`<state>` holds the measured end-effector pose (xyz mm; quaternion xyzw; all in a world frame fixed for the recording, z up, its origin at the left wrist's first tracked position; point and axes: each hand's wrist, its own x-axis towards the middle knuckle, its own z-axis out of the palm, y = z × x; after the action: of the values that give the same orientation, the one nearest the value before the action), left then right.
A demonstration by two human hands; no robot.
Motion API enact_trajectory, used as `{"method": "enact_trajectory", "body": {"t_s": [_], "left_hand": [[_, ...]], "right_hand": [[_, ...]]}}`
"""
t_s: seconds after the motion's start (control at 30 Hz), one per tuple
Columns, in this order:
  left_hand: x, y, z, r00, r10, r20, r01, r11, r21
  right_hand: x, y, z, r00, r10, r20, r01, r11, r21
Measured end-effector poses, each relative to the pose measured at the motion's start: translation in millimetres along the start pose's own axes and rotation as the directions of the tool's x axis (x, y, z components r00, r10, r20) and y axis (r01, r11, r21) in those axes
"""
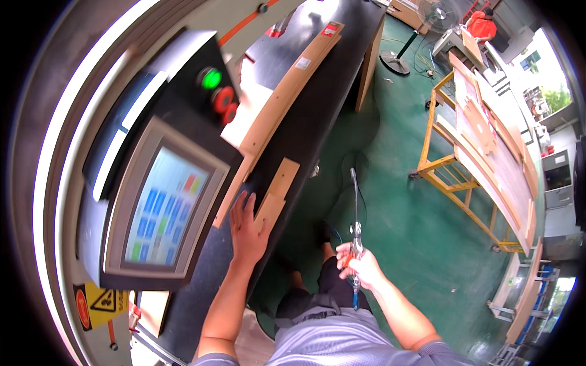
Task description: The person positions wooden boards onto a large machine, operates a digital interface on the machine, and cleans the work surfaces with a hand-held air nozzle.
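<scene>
My left hand [249, 235] reaches over the black table [305, 131] with its fingers stretched out. Its thumb side lies against two short wooden strips [271, 206], which partly overlap. On the other side of my fingertips runs a stack of long wooden boards [284, 104] with small labels near the far end. Out over the floor, my right hand [364, 268] is wrapped round an air blow gun [356, 235]. Its long thin nozzle points away from me, and a bit of blue shows below my grip.
A machine control panel [165, 207] with a lit screen and buttons overhangs the table at left. At right stands a yellow-framed trolley [448, 165] loaded with boards. A pedestal fan [400, 61] and a person in red [482, 27] are farther off. Cables lie on the green floor.
</scene>
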<state>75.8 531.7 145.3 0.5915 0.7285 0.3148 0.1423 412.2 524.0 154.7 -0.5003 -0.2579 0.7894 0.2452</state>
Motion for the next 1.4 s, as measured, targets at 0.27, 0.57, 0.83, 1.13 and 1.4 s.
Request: {"method": "enact_trajectory", "body": {"t_s": [0.27, 0.57, 0.83, 1.13, 1.4], "left_hand": [[275.0, -46.8, 65.7, 0.86, -0.494, 0.131, 0.476, 0.867, 0.145], [316.9, -86.4, 83.0, 0.652, -0.637, 0.411, 0.698, 0.716, 0.003], [370.2, -44.6, 120.1, 0.764, -0.516, 0.388, 0.601, 0.787, -0.137], [501.8, 38.9, 239.6, 0.776, -0.46, 0.432, 0.481, 0.874, 0.066], [371.5, 1.4, 196.4, 0.952, -0.126, -0.279, 0.132, 0.991, 0.002]], "right_hand": [[222.7, -97.9, 35.8, 0.957, -0.196, 0.214, 0.128, 0.947, 0.295], [381.1, -107.2, 152.4, 0.994, -0.089, 0.069, 0.051, 0.902, 0.428], [391.3, -143.8, 150.6, 0.979, -0.201, 0.025, 0.166, 0.863, 0.477], [464.1, -273.3, 6.4, 0.95, -0.287, 0.124, 0.203, 0.868, 0.454], [369.2, -295.9, -72.4, 0.925, -0.224, 0.306, 0.148, 0.956, 0.253]]}}
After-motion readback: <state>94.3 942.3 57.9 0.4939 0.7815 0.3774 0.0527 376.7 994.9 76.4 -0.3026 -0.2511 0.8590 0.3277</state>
